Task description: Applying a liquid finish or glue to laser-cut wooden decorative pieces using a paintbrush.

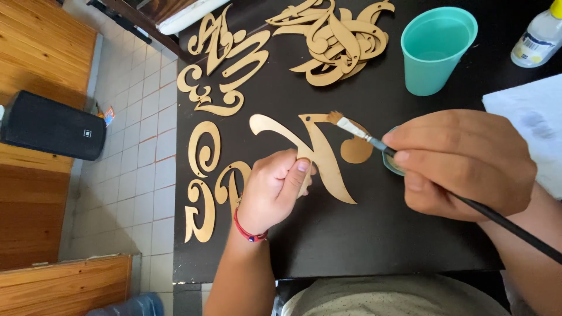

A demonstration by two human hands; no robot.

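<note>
We work over a black surface (351, 246) that carries everything, with pale floor tiles (140, 146) showing beyond its left edge. On it, the largest thing in hand is the curved wooden cutout (325, 155), a thin, pale plywood piece with sweeping strokes, a small hole near its top and a rounded lobe at its right end; it lies near the middle of the surface, just in front of us. Our left hand (272, 190), a red cord at the wrist, has its fingers clamped on the lower stroke of that cutout, pinning it flat. Our right hand (462, 164) has its fingers closed around the paintbrush (374, 140), a long black handle with a metal ferrule and a flat bristle tip resting on the cutout's upper edge. As we judge it, the stroke goes best with the brush lightly loaded, drawn along the curve, and the holding thumb kept off the wet part. A small teal dish (393, 167) peeks out under the right hand. Farther back stand a teal plastic cup (436, 52), a white bottle (538, 38), a white paper sheet (527, 111), and more wooden cutouts (333, 35) heaped and spread.
</note>
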